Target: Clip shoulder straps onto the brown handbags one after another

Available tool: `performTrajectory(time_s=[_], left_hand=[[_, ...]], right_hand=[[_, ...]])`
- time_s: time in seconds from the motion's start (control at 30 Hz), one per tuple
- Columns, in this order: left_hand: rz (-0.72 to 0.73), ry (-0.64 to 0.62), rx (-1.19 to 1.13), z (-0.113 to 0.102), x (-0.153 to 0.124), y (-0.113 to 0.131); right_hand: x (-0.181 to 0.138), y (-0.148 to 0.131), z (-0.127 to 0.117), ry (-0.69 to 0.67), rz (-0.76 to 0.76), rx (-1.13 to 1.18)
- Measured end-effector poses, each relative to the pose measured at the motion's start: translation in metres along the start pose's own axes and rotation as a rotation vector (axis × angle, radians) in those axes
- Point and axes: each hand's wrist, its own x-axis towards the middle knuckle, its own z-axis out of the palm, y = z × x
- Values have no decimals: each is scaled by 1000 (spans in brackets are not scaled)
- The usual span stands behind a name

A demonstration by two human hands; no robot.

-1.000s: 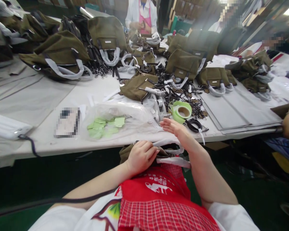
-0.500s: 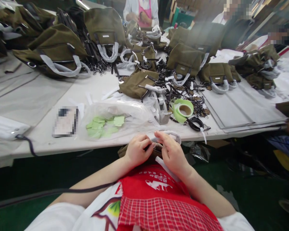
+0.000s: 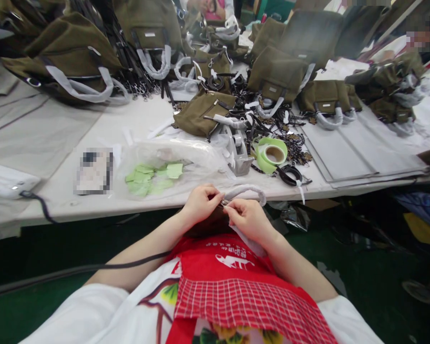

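Observation:
An olive bag (image 3: 209,224) lies in my lap just below the table edge, mostly hidden by my hands. My left hand (image 3: 199,204) pinches its top edge near a small metal piece. My right hand (image 3: 250,219) meets it from the right, fingers closed on the same spot of the bag. A handle wrapped in white paper (image 3: 246,192) arches over my right hand. A second wrapped strap runs down under my right wrist onto my red apron (image 3: 232,272).
On the white table (image 3: 57,138) lie a clear plastic bag of green tags (image 3: 161,174), a tape dispenser (image 3: 238,153), a green tape roll (image 3: 272,155), black straps and several olive bags (image 3: 204,114). A white device with a cable (image 3: 7,181) sits left. Other people sit at the far side.
My right hand came back from the table edge to the bag in my lap and joined my left hand there. Both hands rose slightly, and the view tilted down.

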Motion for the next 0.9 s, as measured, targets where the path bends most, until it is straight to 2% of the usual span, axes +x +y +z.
performTrajectory(time_s=[0.07, 0.2, 0.47, 0.9], left_hand=[[-5, 1, 0, 1, -1, -1], [-7, 7, -2, 2, -3, -1], [6, 24, -14, 2, -3, -1], [23, 6, -4, -4, -7, 0]], right_hand=[[3, 4, 4, -15, 50, 67], [7, 12, 9, 27, 71, 46], [11, 15, 14, 53, 56, -69], [14, 22, 19, 47, 46, 4]])
